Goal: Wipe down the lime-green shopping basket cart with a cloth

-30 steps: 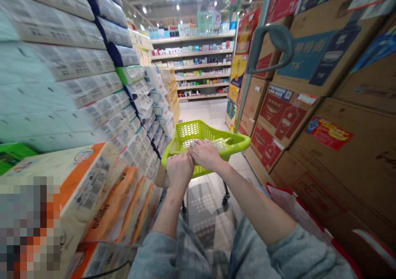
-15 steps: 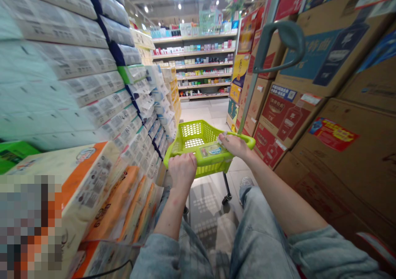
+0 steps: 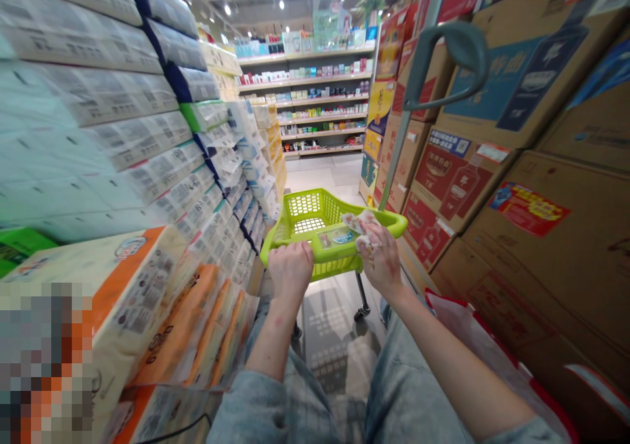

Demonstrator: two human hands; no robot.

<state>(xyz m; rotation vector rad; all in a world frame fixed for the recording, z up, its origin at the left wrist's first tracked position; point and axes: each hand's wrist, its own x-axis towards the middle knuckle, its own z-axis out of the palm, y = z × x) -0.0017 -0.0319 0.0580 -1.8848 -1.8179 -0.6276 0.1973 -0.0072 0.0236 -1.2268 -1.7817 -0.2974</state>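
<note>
A lime-green plastic shopping cart (image 3: 339,254) with a perforated basket stands in front of me, a label (image 3: 335,237) set in its handle bar. My left hand (image 3: 290,265) is closed around the left part of that bar. At the right part, my right hand (image 3: 382,260) grips a crumpled white cloth or tissue (image 3: 363,223), which lies against the bar and bulges out past the fingers. The fingers are partly covered by it. Beyond the right hand, a grey pole with a looped handle (image 3: 447,67) rises beside the cart.
Stacked packs of tissue paper (image 3: 132,129) line the left side, with orange-and-cream packs (image 3: 177,326) nearest me. Cardboard cartons (image 3: 531,214) are piled along the right. A red-edged bag (image 3: 472,339) is beside my right forearm. Product shelves (image 3: 325,103) stand across the aisle's far end.
My right hand has turned and shifted down slightly at the bar, and the crumpled white cloth or tissue now shows much more. The left hand keeps its hold. A red-edged bag has appeared at right.
</note>
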